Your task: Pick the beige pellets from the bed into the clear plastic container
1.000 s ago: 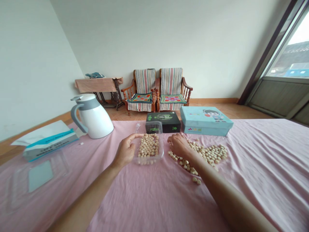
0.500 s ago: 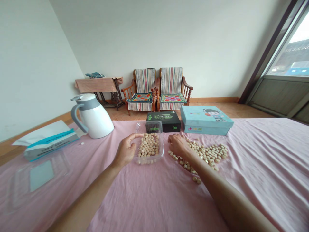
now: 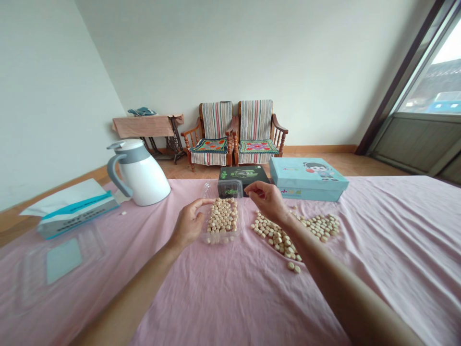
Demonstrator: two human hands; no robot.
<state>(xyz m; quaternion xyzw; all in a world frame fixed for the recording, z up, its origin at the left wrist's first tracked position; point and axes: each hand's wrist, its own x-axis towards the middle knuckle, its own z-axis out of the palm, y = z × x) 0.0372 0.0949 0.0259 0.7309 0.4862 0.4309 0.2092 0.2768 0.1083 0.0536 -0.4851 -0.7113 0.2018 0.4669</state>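
Note:
In the middle of the table a clear plastic box (image 3: 240, 226) holds a layer of small round beige pieces (image 3: 222, 215) that look wooden. My left hand (image 3: 188, 222) grips its left rim, the index finger reaching over the edge. Just right of the box, my right hand (image 3: 265, 199) is raised above the cloth. Its fingertips are pinched together and point toward the box; whatever they hold is too small to make out. Below and right of that hand lies a loose spread of the same beige pieces (image 3: 277, 238), partly covered by my forearm.
Behind the box stand a black carton (image 3: 248, 174) and a light blue box (image 3: 308, 180). To the left are a white jug (image 3: 146, 180), a tissue pack (image 3: 77, 211) and a clear plastic lid (image 3: 91, 250). Pink cloth (image 3: 201, 298) covers the table. Two chairs stand beyond.
My right hand has lifted from the loose pieces and moved up and slightly left toward the box, uncovering some of them. The left hand stays at the box's rim.

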